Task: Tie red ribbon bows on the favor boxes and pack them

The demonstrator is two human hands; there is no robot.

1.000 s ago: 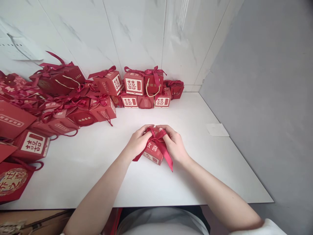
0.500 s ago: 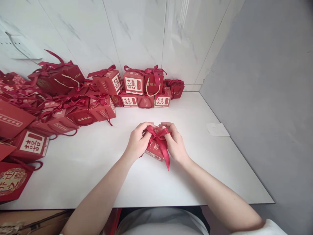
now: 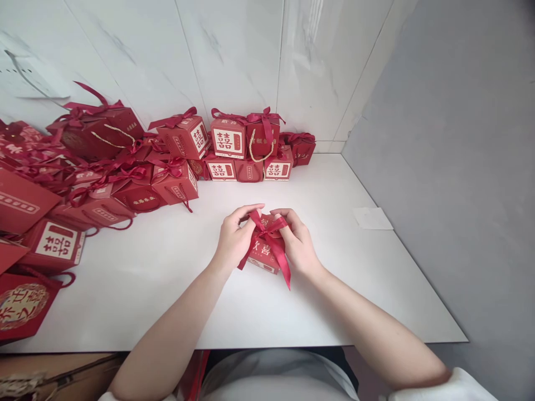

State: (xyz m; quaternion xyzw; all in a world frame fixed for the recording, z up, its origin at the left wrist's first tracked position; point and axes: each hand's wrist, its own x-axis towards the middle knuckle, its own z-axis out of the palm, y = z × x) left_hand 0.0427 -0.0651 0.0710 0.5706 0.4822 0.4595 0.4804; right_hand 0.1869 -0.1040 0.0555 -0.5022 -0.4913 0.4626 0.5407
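A small red gift box (image 3: 262, 253) with pale printed characters sits on the white table in front of me. A red ribbon (image 3: 270, 236) is tied in a bow on its top, one tail hanging toward me and another down the left side. My left hand (image 3: 238, 234) pinches the bow's left loop between thumb and finger. On the other side, my right hand (image 3: 298, 242) has its thumb on the right loop, with the fingers curled behind it. The box's far side is partly hidden by the hands and bow.
Many red gift boxes (image 3: 134, 189) with bows and cord handles crowd the table's left side. More boxes (image 3: 228, 139) are stacked two high along the tiled wall. A white paper piece (image 3: 373, 218) lies at the right edge, beside a grey wall (image 3: 451, 167).
My left hand has shifted slightly up and away from the box, drawing the left loop with it. The ribbon's left tail shows more now. My right hand stays nearly still.
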